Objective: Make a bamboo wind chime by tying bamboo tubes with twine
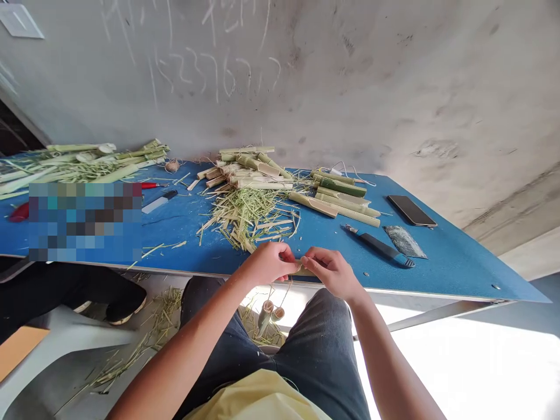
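At the table's front edge, my left hand and my right hand meet with their fingertips close together. Between and below them lies a pale bamboo piece, partly covered by my fingers. Thin string drops from it over the edge. Two short cut bamboo tubes, a longer one and a shorter one, hang on it above my lap. The left fingers are closed in a pinch at the string. My right thumb and forefinger are pinched together at the bamboo piece; the exact grip is partly hidden.
Behind my hands lie bamboo shavings and a pile of cut bamboo. A dark-handled tool, a worn blade-like plate and a phone are on the right. Leftward are a knife and a person's dark-clothed leg.
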Available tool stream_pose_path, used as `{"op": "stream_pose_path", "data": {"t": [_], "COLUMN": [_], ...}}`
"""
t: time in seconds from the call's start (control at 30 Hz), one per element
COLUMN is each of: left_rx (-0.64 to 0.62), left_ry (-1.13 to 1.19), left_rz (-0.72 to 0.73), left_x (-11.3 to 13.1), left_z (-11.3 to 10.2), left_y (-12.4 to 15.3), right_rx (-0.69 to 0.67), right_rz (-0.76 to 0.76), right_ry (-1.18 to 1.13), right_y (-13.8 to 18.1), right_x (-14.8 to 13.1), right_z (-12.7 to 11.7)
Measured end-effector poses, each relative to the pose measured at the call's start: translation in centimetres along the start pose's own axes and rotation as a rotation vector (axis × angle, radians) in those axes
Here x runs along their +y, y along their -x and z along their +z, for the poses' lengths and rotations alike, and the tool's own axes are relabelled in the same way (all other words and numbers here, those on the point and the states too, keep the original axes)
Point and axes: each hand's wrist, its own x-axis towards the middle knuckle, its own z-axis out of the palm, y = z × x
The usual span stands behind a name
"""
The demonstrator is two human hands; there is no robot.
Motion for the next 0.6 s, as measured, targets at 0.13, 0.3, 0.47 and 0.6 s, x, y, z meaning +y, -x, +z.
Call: {"op": "stream_pose_path", "data": {"t": [0.13, 0.3, 0.47, 0.6], "left_rx": [0.055, 0.218, 0.366, 0.406], "left_ry": [0.036, -0.06, -0.212, -0.152], "left_rz": [0.053, 0.271, 0.382, 0.39], "left_x": [-0.3, -1.1, -1.9, -2.3], "left_z": [0.2, 1.1, 1.5, 1.4], "left_y": [0.7, 2.0, 2.6, 2.5], "right_rx": [0.042, 0.093, 0.136, 0.163], "right_rz": [-0.01, -0.023, -0.049, -0.106], "right_ry": [0.063, 0.171, 0.272, 0.338], "right_y": [-0.2, -0.4, -0.5, -0.4], "right_x": [0.2, 0.4, 0.7, 0.9], "right_z": [0.7, 2.2, 3.1, 3.2]}}
